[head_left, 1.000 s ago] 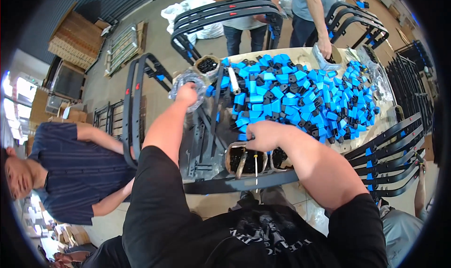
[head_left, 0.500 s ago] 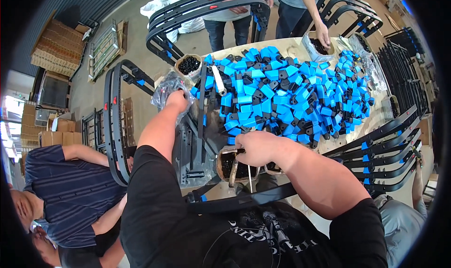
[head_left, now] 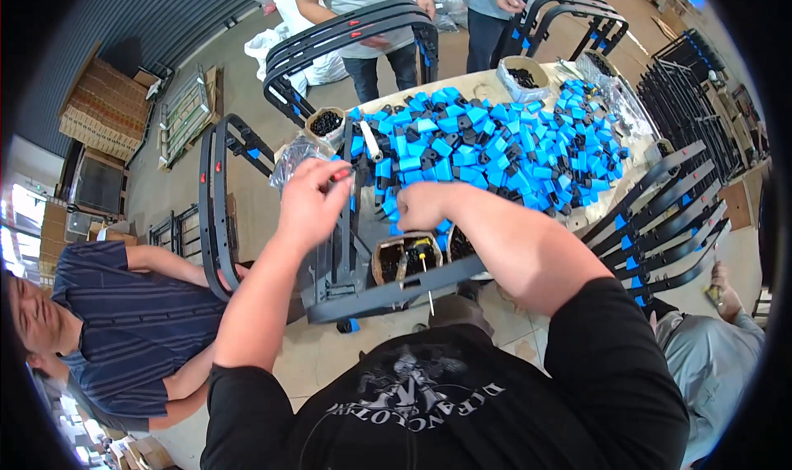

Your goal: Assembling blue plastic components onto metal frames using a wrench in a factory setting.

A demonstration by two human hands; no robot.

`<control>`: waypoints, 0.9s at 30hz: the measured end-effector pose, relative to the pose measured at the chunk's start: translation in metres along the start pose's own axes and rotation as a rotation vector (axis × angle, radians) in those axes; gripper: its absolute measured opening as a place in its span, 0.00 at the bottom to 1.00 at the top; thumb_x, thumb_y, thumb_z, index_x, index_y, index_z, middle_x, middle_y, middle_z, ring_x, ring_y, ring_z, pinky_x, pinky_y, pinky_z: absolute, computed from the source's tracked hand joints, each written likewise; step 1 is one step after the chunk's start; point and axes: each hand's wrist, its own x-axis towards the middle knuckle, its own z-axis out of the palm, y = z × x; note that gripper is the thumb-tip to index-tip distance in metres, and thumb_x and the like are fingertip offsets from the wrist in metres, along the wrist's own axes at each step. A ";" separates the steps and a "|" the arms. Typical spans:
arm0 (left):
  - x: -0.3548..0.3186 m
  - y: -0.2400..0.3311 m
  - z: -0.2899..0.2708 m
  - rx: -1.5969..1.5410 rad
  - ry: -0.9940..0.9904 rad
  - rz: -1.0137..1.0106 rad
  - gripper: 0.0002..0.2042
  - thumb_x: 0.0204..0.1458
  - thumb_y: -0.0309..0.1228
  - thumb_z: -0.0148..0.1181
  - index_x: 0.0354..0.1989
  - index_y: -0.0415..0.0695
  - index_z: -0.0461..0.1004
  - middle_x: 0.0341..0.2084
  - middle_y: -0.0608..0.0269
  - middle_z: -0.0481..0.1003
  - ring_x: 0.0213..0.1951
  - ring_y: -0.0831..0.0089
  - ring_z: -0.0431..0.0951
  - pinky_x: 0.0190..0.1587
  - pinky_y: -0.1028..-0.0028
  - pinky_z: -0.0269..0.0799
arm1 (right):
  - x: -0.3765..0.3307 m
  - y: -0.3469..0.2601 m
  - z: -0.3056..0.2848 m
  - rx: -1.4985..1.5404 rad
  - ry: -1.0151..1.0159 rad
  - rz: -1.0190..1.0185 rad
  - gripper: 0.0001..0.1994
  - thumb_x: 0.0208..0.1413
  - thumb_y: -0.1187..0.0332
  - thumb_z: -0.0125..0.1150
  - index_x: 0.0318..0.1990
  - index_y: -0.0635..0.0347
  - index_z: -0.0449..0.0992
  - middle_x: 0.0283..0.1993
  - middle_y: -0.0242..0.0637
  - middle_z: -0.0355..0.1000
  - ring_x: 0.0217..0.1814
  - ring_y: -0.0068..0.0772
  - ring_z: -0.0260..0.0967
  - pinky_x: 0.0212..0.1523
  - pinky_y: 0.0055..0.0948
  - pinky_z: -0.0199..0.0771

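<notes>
My left hand (head_left: 308, 209) pinches a small red plastic piece (head_left: 341, 174) between thumb and fingertips, just in front of the clear plastic bag (head_left: 299, 158). My right hand (head_left: 426, 205) is closed at the near edge of the pile of blue-and-black plastic parts (head_left: 495, 144); whatever its fingers hold is hidden. Below it, a screwdriver (head_left: 423, 254) with a yellow and black handle lies across an open box (head_left: 391, 265) of small dark parts. A curved black metal bar (head_left: 396, 293) crosses in front of me, beneath both forearms.
A white tool or tube (head_left: 370, 143) lies left of the pile. Tubs of black pieces (head_left: 326, 124) stand at the table's far edge. Black curved frames (head_left: 216, 214) rise at the left, and more bars (head_left: 660, 223) at the right. Co-workers stand opposite and on both sides.
My left hand has come out of the clear bag toward me with a red piece. My right hand has lifted from the box up to the blue pile, uncovering the screwdriver handle.
</notes>
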 end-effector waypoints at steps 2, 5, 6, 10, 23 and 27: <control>-0.041 0.029 -0.003 0.031 0.012 0.240 0.12 0.54 0.27 0.65 0.46 0.42 0.80 0.38 0.54 0.75 0.37 0.62 0.78 0.40 0.68 0.75 | 0.002 0.000 0.001 0.002 0.063 -0.025 0.20 0.51 0.54 0.65 0.43 0.61 0.82 0.44 0.49 0.81 0.47 0.49 0.78 0.48 0.43 0.77; -0.086 0.066 -0.001 -0.097 -0.086 0.228 0.14 0.56 0.25 0.65 0.51 0.42 0.77 0.38 0.54 0.75 0.38 0.62 0.78 0.40 0.70 0.75 | -0.003 -0.012 -0.011 -0.120 0.036 -0.020 0.19 0.52 0.54 0.66 0.42 0.60 0.83 0.42 0.48 0.81 0.45 0.47 0.79 0.47 0.44 0.76; -0.100 0.071 0.005 -0.203 -0.134 0.074 0.17 0.56 0.25 0.65 0.54 0.42 0.76 0.39 0.53 0.76 0.36 0.63 0.78 0.40 0.70 0.75 | 0.001 -0.008 -0.009 -0.046 0.003 0.028 0.19 0.53 0.53 0.66 0.41 0.60 0.83 0.38 0.47 0.81 0.42 0.47 0.79 0.44 0.44 0.76; -0.127 0.070 0.024 -0.120 -0.041 0.183 0.15 0.53 0.25 0.68 0.49 0.43 0.76 0.33 0.57 0.76 0.33 0.62 0.78 0.39 0.68 0.75 | 0.004 -0.005 -0.010 -0.117 0.055 0.008 0.20 0.54 0.52 0.65 0.45 0.59 0.83 0.41 0.45 0.81 0.43 0.43 0.78 0.44 0.42 0.76; -0.132 0.099 0.018 -0.196 -0.217 -0.064 0.13 0.57 0.27 0.63 0.50 0.41 0.73 0.30 0.57 0.76 0.29 0.64 0.79 0.33 0.69 0.75 | -0.009 -0.004 -0.011 0.019 0.074 0.105 0.18 0.54 0.53 0.66 0.40 0.60 0.84 0.36 0.43 0.80 0.38 0.42 0.77 0.39 0.43 0.76; -0.125 0.095 0.024 0.133 -0.151 0.244 0.09 0.54 0.27 0.65 0.43 0.40 0.77 0.34 0.55 0.77 0.35 0.56 0.80 0.37 0.64 0.76 | -0.014 -0.005 -0.014 0.036 0.073 0.103 0.18 0.54 0.53 0.64 0.37 0.61 0.84 0.34 0.44 0.80 0.36 0.42 0.77 0.37 0.45 0.74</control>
